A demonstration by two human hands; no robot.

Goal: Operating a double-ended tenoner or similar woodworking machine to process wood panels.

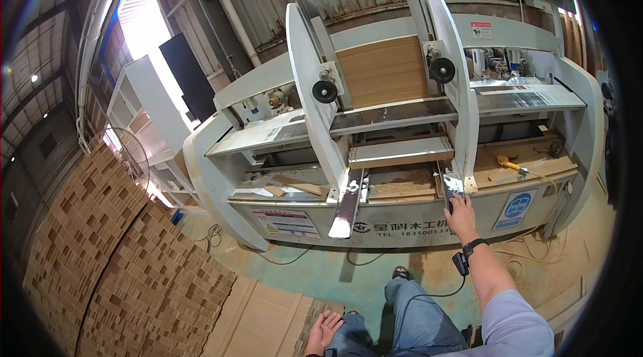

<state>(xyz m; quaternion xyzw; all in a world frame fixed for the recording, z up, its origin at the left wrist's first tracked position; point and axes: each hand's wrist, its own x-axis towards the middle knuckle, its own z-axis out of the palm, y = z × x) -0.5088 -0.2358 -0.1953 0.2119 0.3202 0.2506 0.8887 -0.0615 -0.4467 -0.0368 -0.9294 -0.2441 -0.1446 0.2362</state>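
My right hand (461,215) reaches forward to the front end of the right metal rail (451,181) of a grey woodworking machine (402,226). Its fingers are stretched out and touch the rail end; nothing is seen held in them. Low beside my left knee, my left hand (324,330) is open with the palm up, close to a stack of wooden panels (258,320). The left metal rail (347,206) juts out toward me. A strip-shaped board (400,153) with a pale top lies across between the rails, and a wood panel (382,70) stands upright behind it.
Two curved uprights with black hand knobs (325,92) frame the rails. A yellow air gun (510,163) lies on the machine's right ledge. Tall piles of brown wood strips (147,283) fill the left side, near a fan (124,156). Cables (288,260) run over the floor.
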